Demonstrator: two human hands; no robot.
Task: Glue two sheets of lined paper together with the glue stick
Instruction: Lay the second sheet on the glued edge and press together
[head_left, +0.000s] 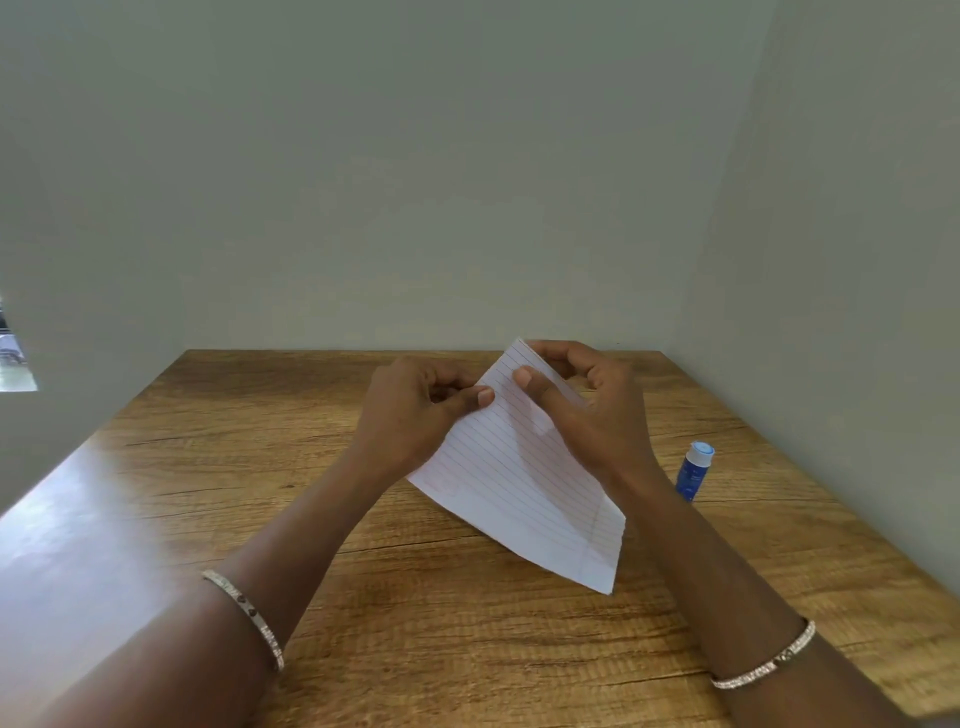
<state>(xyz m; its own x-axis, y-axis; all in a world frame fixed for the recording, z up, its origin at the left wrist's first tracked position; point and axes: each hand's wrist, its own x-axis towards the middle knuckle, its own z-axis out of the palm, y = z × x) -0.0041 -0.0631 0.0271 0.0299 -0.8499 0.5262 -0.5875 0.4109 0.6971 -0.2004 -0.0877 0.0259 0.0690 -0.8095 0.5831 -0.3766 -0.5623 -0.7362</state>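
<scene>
Both hands hold white lined paper (519, 488) lifted and tilted above the wooden table (415, 623). My left hand (415, 410) pinches its upper left edge with thumb on top. My right hand (587, 405) pinches the top corner, thumb pressed on the lined face. Whether this is one sheet or two lying together I cannot tell. A blue glue stick (694, 472) with a pale blue cap stands upright on the table to the right of my right wrist, untouched.
Pale walls close the table in at the back (467, 208) and on the right (857, 312). A bracelet sits on each wrist. Glare whitens the table's left part (67, 545).
</scene>
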